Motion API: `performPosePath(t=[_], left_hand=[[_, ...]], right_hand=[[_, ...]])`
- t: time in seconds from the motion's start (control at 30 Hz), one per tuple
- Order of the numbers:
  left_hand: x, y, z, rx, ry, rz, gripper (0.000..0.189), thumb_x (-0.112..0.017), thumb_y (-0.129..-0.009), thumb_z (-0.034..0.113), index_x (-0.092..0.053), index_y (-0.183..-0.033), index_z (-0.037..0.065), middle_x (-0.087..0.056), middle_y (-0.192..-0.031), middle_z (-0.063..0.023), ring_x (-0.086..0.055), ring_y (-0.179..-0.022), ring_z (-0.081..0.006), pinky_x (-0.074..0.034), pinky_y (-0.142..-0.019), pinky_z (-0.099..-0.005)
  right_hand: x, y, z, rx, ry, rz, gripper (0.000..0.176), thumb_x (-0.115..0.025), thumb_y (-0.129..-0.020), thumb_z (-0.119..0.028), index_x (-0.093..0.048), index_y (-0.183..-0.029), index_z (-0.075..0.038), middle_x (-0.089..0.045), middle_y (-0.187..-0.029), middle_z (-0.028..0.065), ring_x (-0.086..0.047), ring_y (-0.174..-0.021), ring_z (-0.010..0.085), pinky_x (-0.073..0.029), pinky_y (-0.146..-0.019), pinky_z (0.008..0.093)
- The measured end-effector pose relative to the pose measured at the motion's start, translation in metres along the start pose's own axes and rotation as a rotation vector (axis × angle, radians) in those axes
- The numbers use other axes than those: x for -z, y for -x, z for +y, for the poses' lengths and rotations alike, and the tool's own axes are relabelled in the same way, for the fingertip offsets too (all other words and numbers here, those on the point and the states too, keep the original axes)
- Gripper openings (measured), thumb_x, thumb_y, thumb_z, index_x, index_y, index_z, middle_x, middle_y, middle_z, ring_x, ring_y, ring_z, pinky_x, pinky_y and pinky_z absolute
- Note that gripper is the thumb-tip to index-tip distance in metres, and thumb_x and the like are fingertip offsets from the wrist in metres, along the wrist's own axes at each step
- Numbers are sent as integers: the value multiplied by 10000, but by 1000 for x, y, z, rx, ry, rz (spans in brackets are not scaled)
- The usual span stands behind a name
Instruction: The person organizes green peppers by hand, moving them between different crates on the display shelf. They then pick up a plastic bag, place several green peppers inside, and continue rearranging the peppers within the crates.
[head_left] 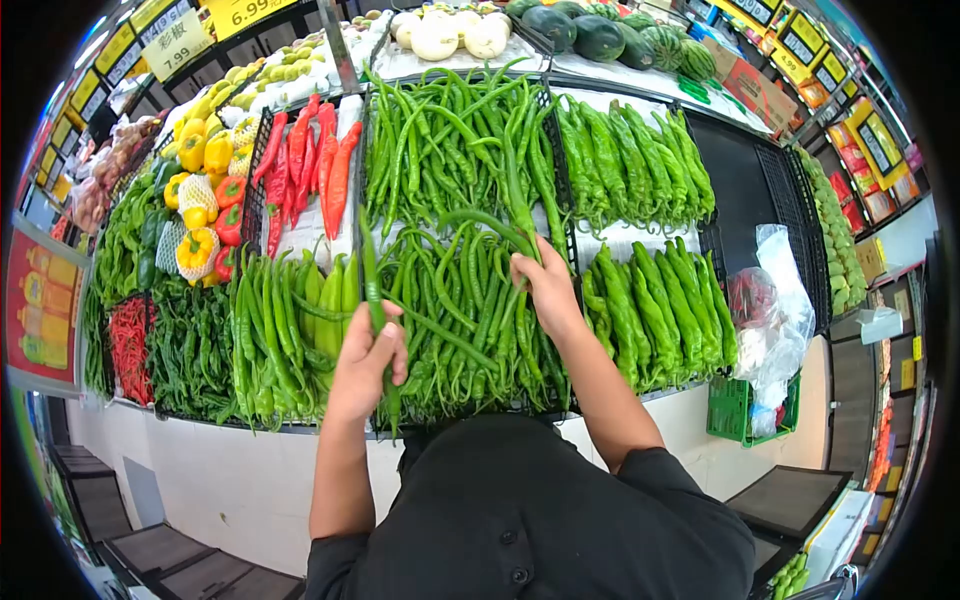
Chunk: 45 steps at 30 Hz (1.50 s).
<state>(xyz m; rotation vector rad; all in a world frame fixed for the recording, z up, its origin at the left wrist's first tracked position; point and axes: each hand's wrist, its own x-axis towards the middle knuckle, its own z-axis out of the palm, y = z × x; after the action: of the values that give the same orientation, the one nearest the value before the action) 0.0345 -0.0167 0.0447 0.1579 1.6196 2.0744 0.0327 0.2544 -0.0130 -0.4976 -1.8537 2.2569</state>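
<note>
Some green peppers point(371, 275) in both hands point(366, 352)

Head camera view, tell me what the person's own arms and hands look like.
The left hand and right hand are bare; no gloves, rings or watch show. The forearms are uncovered too. Black sleeves end around the elbows, part of a black shirt with dark round buttons.

A shop's produce section — yellow price signs point(245, 12), heaped long green peppers point(455, 150) and watermelons point(662, 47)
</note>
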Motion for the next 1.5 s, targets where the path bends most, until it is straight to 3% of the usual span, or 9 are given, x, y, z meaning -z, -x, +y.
performPosePath(t=[0.23,0.27,0.6,0.73,0.83,0.93,1.17,1.37,1.5], left_hand=[[0,-21,-9,-26,22,-10,254,-497,-1026,162,-455,-1259,69,-475,-822,-12,-478,-665,-106,-405,-533,-261],[-1,-26,-6,-35,24,-9,256,-500,-1024,163,-457,-1258,68,-476,-828,-12,-480,-666,-108,-405,-534,-261],[5,-93,-6,-45,166,-26,432,-498,-938,37,-443,-1366,24,-528,-978,-41,-525,-773,-139,-445,-646,-301],[8,-140,23,-136,78,83,434,-485,-905,-23,-451,-1338,-12,-548,-976,-49,-526,-768,-142,-455,-649,-297],[22,-210,49,-211,-89,37,378,-486,-891,-48,-505,-1268,-25,-572,-954,-62,-534,-761,-142,-459,-655,-279],[25,-293,79,-292,-253,-6,363,-512,-886,-40,-532,-1248,-17,-576,-1009,-64,-556,-802,-141,-477,-713,-264],[60,-357,36,-239,-394,113,325,-472,-939,10,-590,-1239,-37,-679,-1135,-123,-627,-1033,-193,-493,-892,-320],[112,-365,-29,-307,-564,340,387,-531,-960,134,-582,-1316,-10,-665,-1195,-141,-624,-1089,-223,-463,-965,-319],[70,-327,7,-237,-648,183,483,-634,-929,283,-581,-1388,142,-650,-1214,-77,-576,-1070,-149,-456,-867,-281]], right_hand=[[1,6,-25,217,17,-37,596,-536,-992,-143,-312,-1532,-29,-578,-878,-16,-468,-723,64,-404,-666,223],[9,1,-25,216,76,-74,576,-523,-999,-137,-319,-1523,-14,-628,-1075,58,-573,-924,117,-459,-815,250],[-2,-6,-34,503,131,-154,531,-530,-1015,-149,-350,-1502,-35,-509,-986,10,-449,-818,93,-409,-755,250],[-21,-21,-52,624,238,-204,448,-491,-1014,-109,-427,-1454,-57,-575,-1135,90,-540,-1076,199,-393,-996,351],[-51,-64,-67,1052,512,-89,456,-478,-991,-67,-430,-1444,-56,-568,-1071,124,-554,-1030,263,-416,-957,383],[-78,-120,-68,1142,661,-86,541,-505,-917,-2,-427,-1448,-71,-544,-1041,149,-533,-989,320,-425,-895,412],[-93,-181,-11,921,1174,38,665,-593,-816,-37,-412,-1456,-61,-524,-1196,136,-500,-1100,312,-403,-906,438],[-67,-184,-19,473,1176,-321,861,-634,-823,-299,-243,-1548,-50,-560,-1320,205,-515,-1222,358,-382,-1069,459],[-80,-210,-26,365,1056,-206,715,-536,-829,-421,-447,-1410,-13,-644,-1145,230,-615,-1079,389,-471,-964,492]])
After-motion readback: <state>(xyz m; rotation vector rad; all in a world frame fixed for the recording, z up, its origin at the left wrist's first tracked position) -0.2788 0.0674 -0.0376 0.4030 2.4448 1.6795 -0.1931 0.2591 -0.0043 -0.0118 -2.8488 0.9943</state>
